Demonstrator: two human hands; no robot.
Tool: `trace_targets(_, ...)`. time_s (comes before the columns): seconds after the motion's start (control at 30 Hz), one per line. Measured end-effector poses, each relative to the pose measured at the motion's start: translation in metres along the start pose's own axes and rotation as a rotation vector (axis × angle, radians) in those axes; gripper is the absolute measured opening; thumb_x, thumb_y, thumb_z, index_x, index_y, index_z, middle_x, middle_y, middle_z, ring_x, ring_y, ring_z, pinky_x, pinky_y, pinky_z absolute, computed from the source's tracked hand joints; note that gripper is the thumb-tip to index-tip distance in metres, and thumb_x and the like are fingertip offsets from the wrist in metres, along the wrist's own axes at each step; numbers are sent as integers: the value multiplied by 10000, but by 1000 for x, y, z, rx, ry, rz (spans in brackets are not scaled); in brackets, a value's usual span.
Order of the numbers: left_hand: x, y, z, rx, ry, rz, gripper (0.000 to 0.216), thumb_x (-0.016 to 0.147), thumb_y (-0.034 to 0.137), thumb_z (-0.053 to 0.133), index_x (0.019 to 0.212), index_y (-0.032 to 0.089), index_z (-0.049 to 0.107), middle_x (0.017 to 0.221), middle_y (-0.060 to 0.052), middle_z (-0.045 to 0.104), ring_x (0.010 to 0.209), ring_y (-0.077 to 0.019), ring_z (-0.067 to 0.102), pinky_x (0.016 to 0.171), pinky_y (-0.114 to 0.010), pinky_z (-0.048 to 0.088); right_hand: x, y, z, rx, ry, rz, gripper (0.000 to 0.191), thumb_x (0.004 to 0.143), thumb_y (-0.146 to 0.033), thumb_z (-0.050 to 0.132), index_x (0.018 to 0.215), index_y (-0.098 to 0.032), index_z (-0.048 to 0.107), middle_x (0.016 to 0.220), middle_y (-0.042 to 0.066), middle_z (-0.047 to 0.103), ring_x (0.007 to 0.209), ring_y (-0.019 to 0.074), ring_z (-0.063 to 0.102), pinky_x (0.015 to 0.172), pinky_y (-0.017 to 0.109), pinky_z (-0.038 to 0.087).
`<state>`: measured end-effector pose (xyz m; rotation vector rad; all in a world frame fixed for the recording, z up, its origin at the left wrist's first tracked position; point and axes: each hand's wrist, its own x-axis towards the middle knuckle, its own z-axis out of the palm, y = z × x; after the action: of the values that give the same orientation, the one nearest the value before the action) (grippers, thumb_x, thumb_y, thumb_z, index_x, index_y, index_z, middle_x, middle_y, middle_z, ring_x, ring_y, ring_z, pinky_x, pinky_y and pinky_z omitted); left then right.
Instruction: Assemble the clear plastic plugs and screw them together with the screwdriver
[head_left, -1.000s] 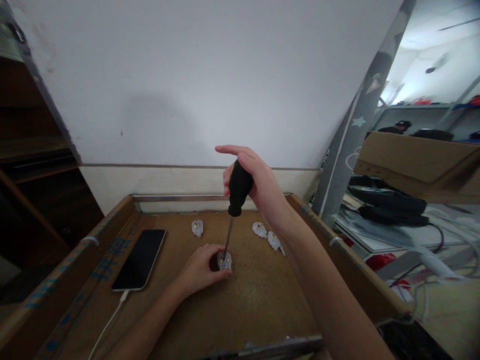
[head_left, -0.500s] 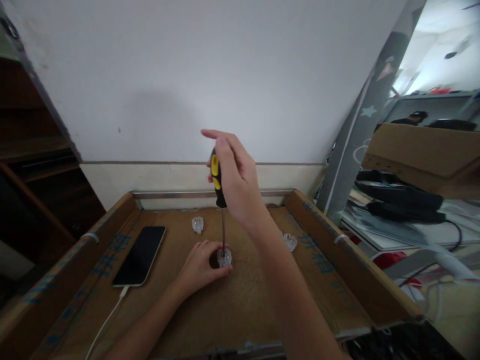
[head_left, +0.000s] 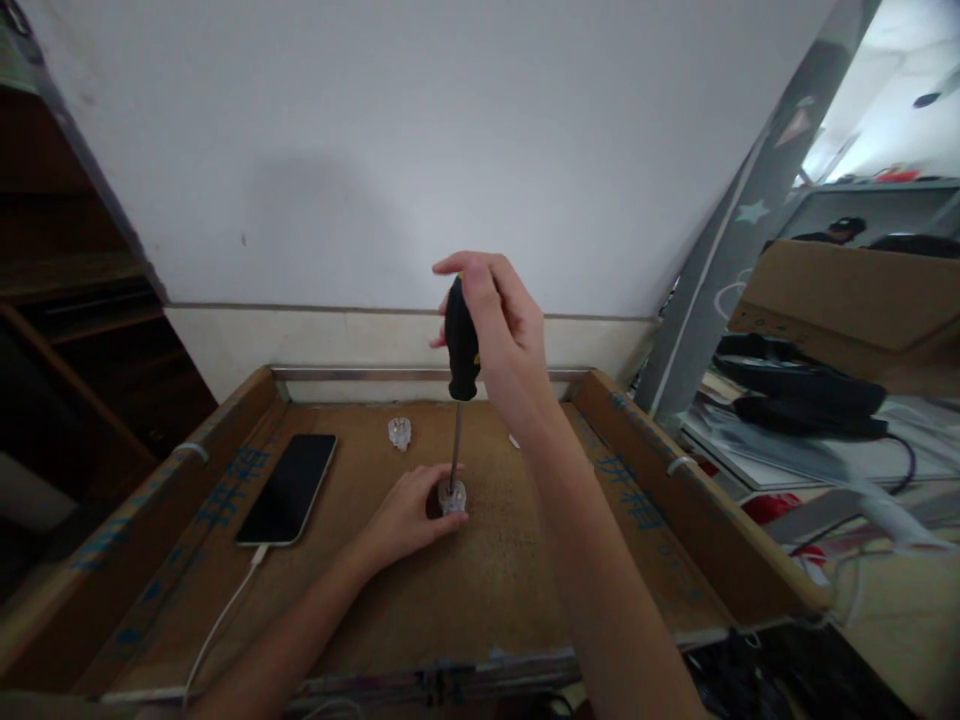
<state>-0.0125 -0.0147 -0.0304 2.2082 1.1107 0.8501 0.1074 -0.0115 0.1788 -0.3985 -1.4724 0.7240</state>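
My right hand [head_left: 499,315] is closed round the black and yellow handle of a screwdriver [head_left: 463,345], its index finger reaching over the top. The shaft points down, nearly upright, and its tip meets a small clear plastic plug part [head_left: 452,499] with brassy metal bits inside. Thumb and fingers of my left hand [head_left: 409,508] grip that part from the left, against the cardboard. A similar clear plug part [head_left: 400,432] lies farther back. My right forearm mostly hides a pale piece [head_left: 514,440].
Cardboard [head_left: 360,630] lines the tray-like work surface, with raised side walls [head_left: 690,520]. On the left lies a smartphone [head_left: 289,490] with a white cable [head_left: 225,610]. Behind stands a white wall [head_left: 337,150]. At right are a cardboard box [head_left: 862,300] and a distant person [head_left: 840,232].
The screwdriver handle has turned, showing mostly black where yellow faced me before. My right hand sits slightly farther right. The view has shifted a little; my left hand keeps its grip.
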Motion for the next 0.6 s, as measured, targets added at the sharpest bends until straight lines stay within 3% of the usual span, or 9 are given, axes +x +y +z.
trace_targets(0.07, 0, 2, 1, -11, -15, -28, 499, 735, 325, 653, 1208, 226, 527, 1127, -57, 622, 1012, -225, 572, 889, -350, 437, 0, -3, 0, 47, -37, 6, 139, 824, -343, 558, 788, -214, 523, 750, -31, 554, 628, 57, 573, 550, 181, 492)
trace_targets(0.17, 0, 6, 2, 37, 9, -52, 476, 731, 335, 647, 1185, 232, 547, 1074, -48, 640, 976, -229, 580, 864, -351, 433, 4, -2, 1, 92, -58, 94, 238, 782, -327, 614, 711, -227, 410, 591, -80, 539, 453, 48, 528, 406, 160, 423)
trace_targets(0.27, 0, 12, 3, 89, 25, -95, 443, 727, 335, 648, 1148, 221, 567, 1024, -45, 654, 943, -231, 586, 851, -360, 422, 4, 0, -1, -25, 156, 39, 272, 793, -358, 607, 682, -231, 393, 459, -108, 427, 330, 31, 389, 320, 152, 291)
trace_targets(0.33, 0, 15, 4, 113, 36, -118, 426, 731, 320, 642, 1138, 217, 567, 1028, -46, 656, 948, -233, 586, 855, -366, 411, 0, 1, -4, -115, 352, -34, 229, 839, -404, 540, 711, -230, 461, 481, -87, 412, 356, 35, 390, 341, 163, 299)
trace_targets(0.4, -1, 17, 5, 121, 41, -138, 422, 739, 315, 632, 1145, 225, 559, 1064, -46, 652, 976, -238, 581, 864, -372, 400, -4, 0, -7, -148, 421, -72, 204, 886, -417, 454, 830, -244, 547, 532, -63, 425, 407, 48, 421, 378, 176, 335)
trace_targets(0.5, 0, 19, 6, 100, 50, -169, 467, 744, 318, 629, 1192, 242, 521, 1136, -44, 633, 1031, -244, 565, 881, -383, 383, -6, -4, -9, -118, 237, -55, 193, 896, -367, 446, 977, -259, 585, 613, -45, 483, 501, 63, 493, 455, 190, 413)
trace_targets(0.6, 0, 17, 6, 82, 49, -185, 510, 729, 317, 645, 1214, 251, 503, 1127, -37, 639, 1030, -248, 565, 887, -392, 371, -2, -8, -10, -65, 11, 2, 109, 819, -327, 579, 852, -224, 585, 779, -27, 595, 669, 73, 593, 593, 203, 493)
